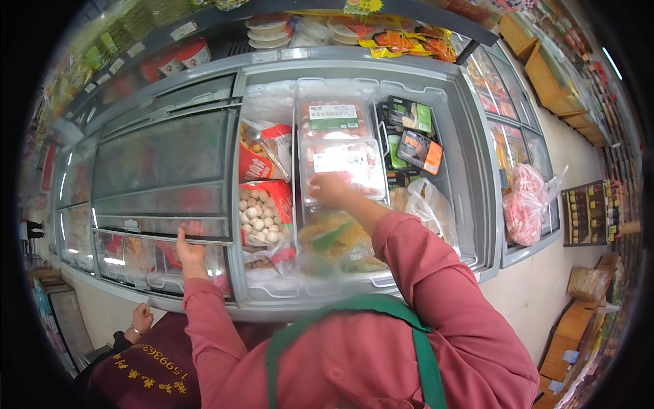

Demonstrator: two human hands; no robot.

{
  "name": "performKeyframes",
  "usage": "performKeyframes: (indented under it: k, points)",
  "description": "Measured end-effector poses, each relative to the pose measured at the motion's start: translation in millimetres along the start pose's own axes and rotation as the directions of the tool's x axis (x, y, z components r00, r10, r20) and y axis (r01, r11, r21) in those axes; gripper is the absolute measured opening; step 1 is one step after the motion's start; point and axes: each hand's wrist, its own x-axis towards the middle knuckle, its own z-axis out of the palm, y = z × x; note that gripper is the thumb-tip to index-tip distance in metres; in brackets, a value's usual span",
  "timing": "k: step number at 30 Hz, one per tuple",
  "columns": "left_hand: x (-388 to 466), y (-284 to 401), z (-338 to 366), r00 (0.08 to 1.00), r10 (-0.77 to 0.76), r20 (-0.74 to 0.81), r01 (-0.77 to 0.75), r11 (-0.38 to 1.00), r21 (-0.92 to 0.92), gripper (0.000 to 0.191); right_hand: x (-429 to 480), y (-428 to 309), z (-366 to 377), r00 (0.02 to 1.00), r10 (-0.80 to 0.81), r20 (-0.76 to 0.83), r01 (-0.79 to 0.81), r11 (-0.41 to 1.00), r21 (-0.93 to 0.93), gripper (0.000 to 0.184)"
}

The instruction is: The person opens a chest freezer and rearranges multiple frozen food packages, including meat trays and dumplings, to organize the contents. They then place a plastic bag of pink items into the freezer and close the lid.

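My right hand point(329, 190) is at the near edge of a clear plastic tray of meat point(343, 162) in the open section of a chest freezer point(485, 204). Its fingertips are partly hidden, so a grip cannot be made out. Another labelled meat tray point(332, 118) lies behind that one. My left hand point(192, 250) is at the front edge of a sliding glass lid point(163, 232), fingers over or under the glass, thumb at the rim. Left of the meat trays are bags of white balls point(260, 214); to the right lie black boxed packs point(420, 151).
A person in a dark red apron point(148, 358) stands close at the left, one hand point(142, 318) near the freezer. A bag of pink meat point(525, 204) sits on the neighbouring freezer. A shelf point(327, 52) with packets overhangs the back. Yellow bags point(332, 235) lie near the front.
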Motion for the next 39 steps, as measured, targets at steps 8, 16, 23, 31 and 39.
performKeyframes:
  k: [8, 16, 23, 31, 39]
  points:
    - [-22, -1, -2, 0.98, -0.066, 0.187, 0.125, 0.938, -0.324, 0.041, -1, -42, 3, 0.974, -0.114, 0.196, 0.108, 0.993, 0.041, 0.041]
    - [-28, -8, 4, 0.987, -0.002, 0.158, 0.05, 0.953, -0.299, 0.041, 9, -112, 8, 0.928, -0.243, 0.282, 0.117, 0.909, 0.399, 0.056]
    - [-59, -36, 10, 0.985, -0.067, 0.16, 0.124, 0.917, -0.379, 0.04, 31, -172, 47, 0.94, -0.11, 0.324, -0.247, 0.437, 0.865, 0.042]
    - [-117, -93, 22, 0.948, -0.163, 0.272, 0.247, 0.917, -0.313, 0.04, 1, -131, 37, 0.964, 0.2, 0.176, -0.25, 0.454, 0.855, 0.03]
    - [-153, -158, 54, 0.835, -0.06, 0.547, 0.296, 0.887, -0.355, 0.033, 3, -74, -10, 0.94, 0.33, 0.082, -0.2, 0.342, 0.918, 0.041]
